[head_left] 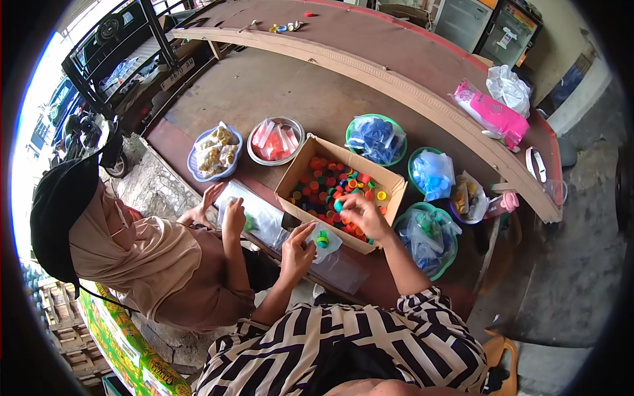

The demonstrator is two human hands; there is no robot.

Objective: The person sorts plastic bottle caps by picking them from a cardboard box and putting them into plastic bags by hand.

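Note:
Over the near side of a cardboard box (297,157) full of coloured caps (323,191), my right hand (365,214) pinches a green cap (339,205). My left hand (298,252) holds a small clear plastic bag (328,245) just in front of the box. Green and yellow caps (322,239) show inside that bag. Below it, flat clear bags (340,269) lie on the table edge.
A co-worker (152,264) at the left handles a clear bag. Behind the box stand a blue basket (194,165), a metal bowl (253,155) and a green basket (403,148). More baskets of bagged caps are at the right. A wooden rail (396,78) crosses behind.

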